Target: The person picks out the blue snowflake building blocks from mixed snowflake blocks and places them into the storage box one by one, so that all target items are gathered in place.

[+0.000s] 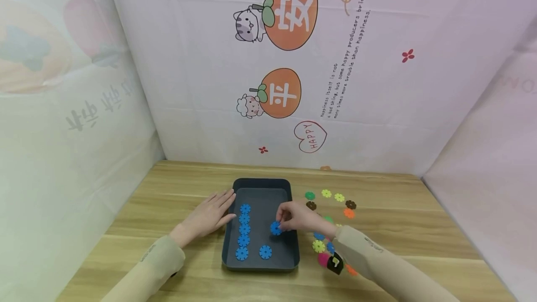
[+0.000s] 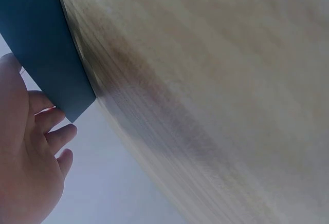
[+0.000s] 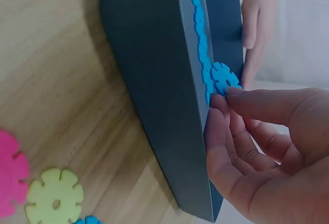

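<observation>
My right hand pinches a blue notched disc between thumb and fingertips, over the right half of a dark grey tray. In the right wrist view the held disc stands tilted above the tray wall. My left hand lies with fairly straight fingers on the tray's left rim; the left wrist view shows its fingers beside the tray's side. Inside the tray, several blue discs form a column along the left, and a single blue disc lies lower down to their right.
Right of the tray, loose notched discs in several colours lie on the wooden table, among them a green disc, an orange disc and a yellow disc. The right forearm covers part of them. Printed cloth walls the back and sides.
</observation>
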A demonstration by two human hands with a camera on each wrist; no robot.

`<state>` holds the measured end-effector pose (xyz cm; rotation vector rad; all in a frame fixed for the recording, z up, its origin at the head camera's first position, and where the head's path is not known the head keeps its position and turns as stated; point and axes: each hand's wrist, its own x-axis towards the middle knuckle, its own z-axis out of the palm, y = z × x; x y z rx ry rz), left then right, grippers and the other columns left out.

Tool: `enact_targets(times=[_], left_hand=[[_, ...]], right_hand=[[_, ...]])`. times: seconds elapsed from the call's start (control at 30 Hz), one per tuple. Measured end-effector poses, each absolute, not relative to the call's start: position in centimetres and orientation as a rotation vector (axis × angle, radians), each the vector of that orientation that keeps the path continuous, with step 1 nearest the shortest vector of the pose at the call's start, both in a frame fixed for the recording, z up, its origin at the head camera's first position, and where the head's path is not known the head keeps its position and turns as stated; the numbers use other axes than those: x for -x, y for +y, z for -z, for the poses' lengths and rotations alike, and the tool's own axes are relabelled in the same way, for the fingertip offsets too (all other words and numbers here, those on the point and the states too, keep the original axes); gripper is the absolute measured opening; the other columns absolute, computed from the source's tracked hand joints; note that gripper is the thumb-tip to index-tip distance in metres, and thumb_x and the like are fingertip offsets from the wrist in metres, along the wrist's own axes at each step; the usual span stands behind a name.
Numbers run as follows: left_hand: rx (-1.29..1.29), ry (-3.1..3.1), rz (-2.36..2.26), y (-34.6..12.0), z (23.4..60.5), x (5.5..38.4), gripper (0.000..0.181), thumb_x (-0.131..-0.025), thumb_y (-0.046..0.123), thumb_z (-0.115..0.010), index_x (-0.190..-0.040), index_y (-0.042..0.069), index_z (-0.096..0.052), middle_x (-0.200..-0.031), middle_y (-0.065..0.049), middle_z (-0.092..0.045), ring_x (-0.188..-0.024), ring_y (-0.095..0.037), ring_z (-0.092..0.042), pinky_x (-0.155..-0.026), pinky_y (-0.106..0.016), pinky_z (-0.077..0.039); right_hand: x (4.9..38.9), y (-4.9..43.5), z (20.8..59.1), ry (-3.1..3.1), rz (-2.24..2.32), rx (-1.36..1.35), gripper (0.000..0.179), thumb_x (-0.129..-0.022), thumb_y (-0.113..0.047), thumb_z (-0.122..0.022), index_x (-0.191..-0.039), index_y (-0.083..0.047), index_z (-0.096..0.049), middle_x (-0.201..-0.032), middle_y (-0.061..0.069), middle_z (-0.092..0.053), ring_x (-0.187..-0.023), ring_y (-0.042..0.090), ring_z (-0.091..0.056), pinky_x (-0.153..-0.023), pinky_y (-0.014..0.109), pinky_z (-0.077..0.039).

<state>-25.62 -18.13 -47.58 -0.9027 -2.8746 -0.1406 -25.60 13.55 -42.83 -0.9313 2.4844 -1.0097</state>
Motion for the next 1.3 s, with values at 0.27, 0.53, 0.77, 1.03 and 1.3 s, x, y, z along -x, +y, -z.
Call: enact_targets(times=[0.27,0.53,0.77,1.03,1.3], left_hand=[[0.911,-2.875,0.117,-18.1,47.6,25.7,0.064,-0.104,0.043,-0.046,-0.152,0.001,-0.037,-0.160,-0.017,-0.035,-0.147,-0.035,-0.038,-0.122,-0.052,-0.030],[0.914,-2.877,0.117,-18.1,47.4,25.6,0.064,-0.104,0.043,-0.046,-0.152,0.001,-0.037,-0.160,-0.017,-0.034,-0.147,-0.035,-0.038,-0.122,-0.052,-0.030],[0.918,-2.870,0.115,-18.0,47.4,25.5,0.064,-0.104,0.042,-0.046,-0.152,0.001,-0.037,-0.160,-0.018,-0.035,-0.146,-0.035,-0.038,-0.122,-0.052,-0.030],[0.915,-2.869,0.109,-18.2,47.6,25.6,0.064,-0.104,0.043,-0.046,-0.152,0.001,-0.037,-0.160,-0.017,-0.035,-0.146,-0.035,-0.039,-0.122,-0.052,-0.030],[0.911,-2.873,0.114,-18.2,47.7,25.7,0.064,-0.104,0.044,-0.045,-0.152,0.002,-0.037,-0.160,-0.016,-0.035,-0.146,-0.034,-0.038,-0.122,-0.052,-0.030]], right_hand=[[25.2,12.0,43.0,2.524,0.916,0.929,0.008,-0.085,-0.001,-0.073,-0.087,-0.003,-0.066,-0.082,0.006,-0.070,-0.068,0.005,-0.060,-0.061,0.017,-0.052],[25.0,10.9,43.2,2.513,0.863,0.940,0.008,-0.084,0.003,-0.072,-0.086,-0.002,-0.066,-0.082,0.006,-0.068,-0.068,0.006,-0.057,-0.060,0.017,-0.051],[25.0,10.7,43.5,2.497,0.819,0.966,0.007,-0.084,0.005,-0.069,-0.086,-0.001,-0.066,-0.081,0.007,-0.068,-0.065,0.004,-0.057,-0.058,0.016,-0.050],[25.1,10.5,43.8,2.483,0.801,0.971,0.007,-0.084,0.005,-0.068,-0.085,-0.002,-0.066,-0.080,0.007,-0.068,-0.063,0.004,-0.056,-0.057,0.016,-0.048],[25.2,9.8,44.0,2.494,0.781,0.951,0.009,-0.084,0.005,-0.069,-0.086,-0.003,-0.066,-0.081,0.008,-0.068,-0.063,0.004,-0.054,-0.057,0.016,-0.047]])
